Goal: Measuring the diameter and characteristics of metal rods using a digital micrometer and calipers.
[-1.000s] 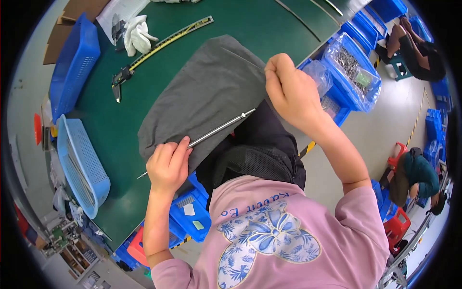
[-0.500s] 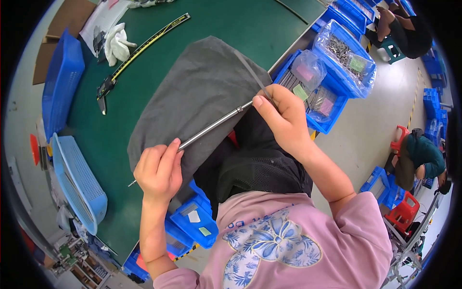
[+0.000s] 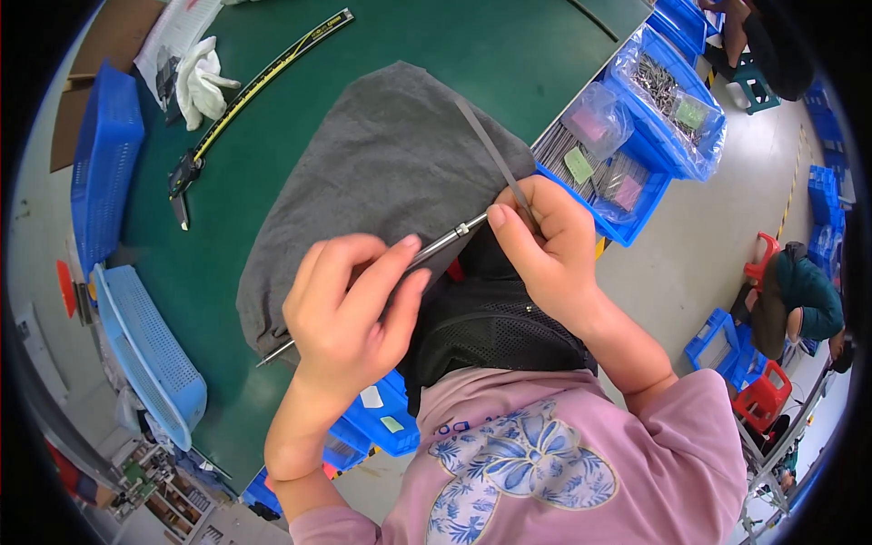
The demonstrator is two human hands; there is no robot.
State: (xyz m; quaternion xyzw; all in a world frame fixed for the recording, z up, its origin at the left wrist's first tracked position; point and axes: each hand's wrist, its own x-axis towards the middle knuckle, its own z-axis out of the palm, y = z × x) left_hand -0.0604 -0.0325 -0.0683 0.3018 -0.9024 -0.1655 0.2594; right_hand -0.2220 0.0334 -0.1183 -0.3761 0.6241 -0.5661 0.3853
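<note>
A slim silver metal rod (image 3: 439, 246) with a stepped collar near its upper end runs slantwise above a dark grey cloth (image 3: 363, 163). My right hand (image 3: 549, 250) pinches the rod's upper right end between thumb and fingers. It also holds a flat grey metal strip (image 3: 490, 145) that points up and left across the cloth. My left hand (image 3: 350, 304) is curled loosely round the rod's middle, thumb and forefinger near the collar. The rod's thin lower end (image 3: 277, 352) sticks out behind the left hand; the part between is hidden by that hand.
On the green table (image 3: 218, 263) lie a caliper (image 3: 184, 173), a yellow-marked ruler (image 3: 272, 86) and a white glove (image 3: 202, 84). Blue baskets (image 3: 150, 354) line the left edge. At right stand blue bins (image 3: 627, 232) with metal parts. Co-workers (image 3: 804, 286) sit beyond.
My left hand has slid up and right along the rod, toward my right hand. The right hand keeps its pinch on the rod and strip, and the view has shifted slightly.
</note>
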